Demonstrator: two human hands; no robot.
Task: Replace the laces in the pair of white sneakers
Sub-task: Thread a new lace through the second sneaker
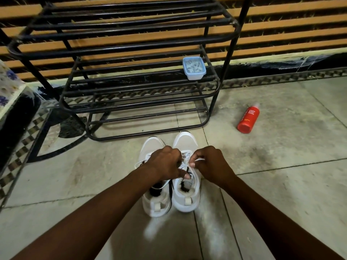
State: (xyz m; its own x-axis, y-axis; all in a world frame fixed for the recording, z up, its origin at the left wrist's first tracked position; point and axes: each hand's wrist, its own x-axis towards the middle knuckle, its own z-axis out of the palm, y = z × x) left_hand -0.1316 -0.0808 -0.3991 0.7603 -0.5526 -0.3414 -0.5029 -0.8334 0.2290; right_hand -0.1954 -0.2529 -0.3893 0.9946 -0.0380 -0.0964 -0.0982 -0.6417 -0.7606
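Two white sneakers stand side by side on the floor, toes pointing away from me: the left sneaker (pixel 154 201) and the right sneaker (pixel 185 197). Both my hands work over the right sneaker's lacing area. My right hand (pixel 212 164) pinches a white lace (pixel 199 159) between thumb and finger. My left hand (pixel 165 162) has curled fingers down on the tongue and eyelets; what it grips is hidden. Dark lace bits (pixel 185 168) show between the hands. The left sneaker's middle is covered by my left hand.
A black metal shoe rack (pixel 142 87) stands just beyond the sneakers, with a small lidded plastic box (pixel 194 68) on its middle shelf. A red foam body wash bottle (pixel 248 118) lies on the floor at the right. Patterned cloth (pixel 7 85) at far left.
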